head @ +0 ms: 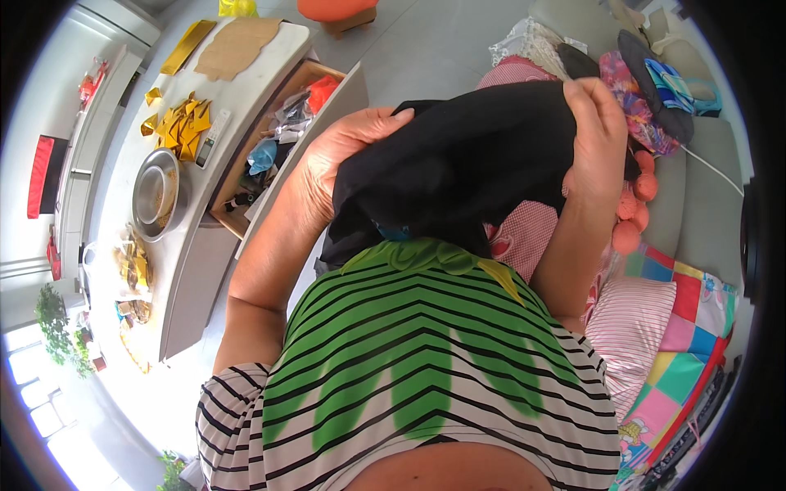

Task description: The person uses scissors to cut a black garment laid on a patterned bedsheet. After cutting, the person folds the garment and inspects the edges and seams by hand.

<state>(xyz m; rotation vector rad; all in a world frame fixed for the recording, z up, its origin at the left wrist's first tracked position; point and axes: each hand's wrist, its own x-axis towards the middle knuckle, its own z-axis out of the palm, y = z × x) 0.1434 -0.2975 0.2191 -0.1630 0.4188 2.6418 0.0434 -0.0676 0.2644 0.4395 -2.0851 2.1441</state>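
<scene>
A black cloth garment is stretched between my two hands, above my green-and-striped shirt. On its left side my left hand grips it, thumb on top and the other fingers hidden beneath the cloth. My right hand pinches its upper right corner between thumb and fingertips. A small teal patch shows near the garment's lower edge. Under and beyond the cloth, at the right, lies red-and-white patterned fabric.
A white table at the left bears folded gold paper pieces, cardboard, a remote control and a metal bowl. Its drawer stands pulled out. A sofa at the right holds clothes, a striped pillow and a patchwork quilt.
</scene>
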